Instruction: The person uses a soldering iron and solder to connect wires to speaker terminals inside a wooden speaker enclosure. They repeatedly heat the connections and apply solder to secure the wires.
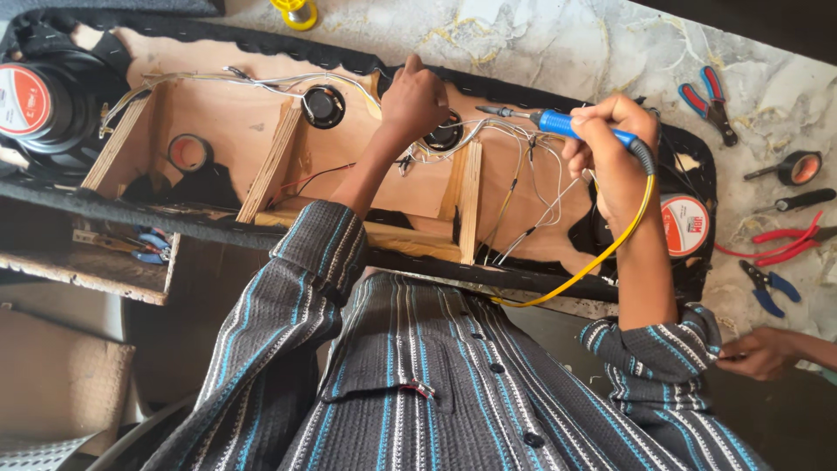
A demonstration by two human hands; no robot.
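The right hand (610, 144) is closed around the blue grip of a soldering iron (567, 125), whose tip points toward nine o'clock over loose wires (523, 166). The iron looks light and stiff (the metal end is best left alone), so the grip is the place to hold. The left hand (414, 100), at nine o'clock from the tip, has its fingers bunched down on the wires beside a small speaker (445, 135) in the wooden box (227, 113).
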